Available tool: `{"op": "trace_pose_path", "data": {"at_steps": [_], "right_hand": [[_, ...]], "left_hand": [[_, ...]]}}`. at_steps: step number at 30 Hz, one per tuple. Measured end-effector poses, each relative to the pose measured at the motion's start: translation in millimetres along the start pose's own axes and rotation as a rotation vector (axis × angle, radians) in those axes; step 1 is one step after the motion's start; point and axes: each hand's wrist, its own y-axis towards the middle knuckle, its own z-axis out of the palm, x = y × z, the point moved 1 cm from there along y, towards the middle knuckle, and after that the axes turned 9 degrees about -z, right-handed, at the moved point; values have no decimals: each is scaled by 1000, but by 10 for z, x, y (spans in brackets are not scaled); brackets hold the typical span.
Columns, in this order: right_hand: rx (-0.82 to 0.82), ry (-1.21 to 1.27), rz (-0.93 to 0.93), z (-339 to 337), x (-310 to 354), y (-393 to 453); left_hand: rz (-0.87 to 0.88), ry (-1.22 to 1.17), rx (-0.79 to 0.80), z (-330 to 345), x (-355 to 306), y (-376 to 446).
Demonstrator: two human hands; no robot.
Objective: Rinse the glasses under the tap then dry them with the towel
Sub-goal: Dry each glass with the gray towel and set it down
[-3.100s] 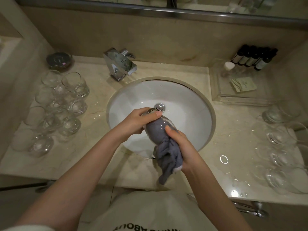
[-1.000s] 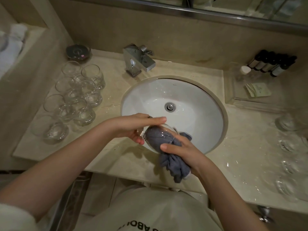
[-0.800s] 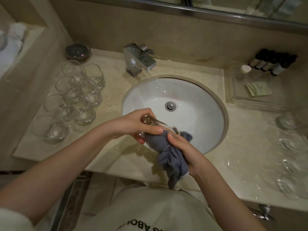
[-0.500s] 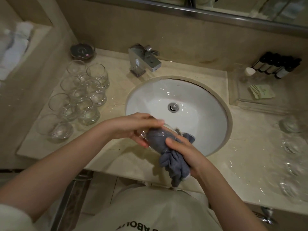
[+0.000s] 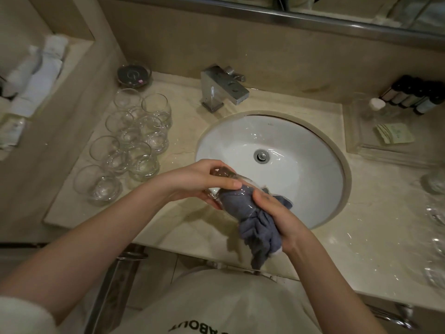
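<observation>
Marble counter [image 5: 183,227]; shirt [image 5: 216,307] print reads "ABOUT".

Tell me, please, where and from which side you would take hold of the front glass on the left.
Grip the front glass around its rounded wall, coming from the counter's front edge. It stands upright, mouth up, and the other glasses crowd in behind it.

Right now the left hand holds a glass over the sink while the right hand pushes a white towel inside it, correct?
Not quite: the towel is grey, not white, as the head view shows. The left hand does hold the glass over the sink while the right hand pushes it inside.
</observation>
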Motion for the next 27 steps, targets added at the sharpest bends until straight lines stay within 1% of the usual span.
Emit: {"op": "trace_pose_path", "data": {"at_steps": [3,5,8,10,12,14,17,20,22,25,27], "right_hand": [[8,-171,-130,81,3,22],[63,-213,-195,140,-40,45],[91,-161,-190,199,-74,79],[107,-85,-147,184,-104,109],[104,-14,-105,190,-120,126],[77,4,-90,204,-129,125],[39,4,-94,287,-131,103],[28,-16,-143,349,-177,122],[22,-81,-194,374,-219,146],[23,-83,-207,392,-280,163],[49,-59,-192,396,-288,152]], "left_hand": [[-112,16,82,-59,21,-8],[-111,46,112,-115,36,-32],[-29,54,88,-178,94,-59],[45,75,22,-215,155,-73],[145,154,-47,-274,226,-48],[217,154,-36,-308,281,-46],[168,99,-2,-331,279,-46],[-8,81,81,-313,214,-98],[-55,95,97,-328,201,-103],[-8,89,74,-349,213,-110],[26,64,87,-391,245,-109]]}}
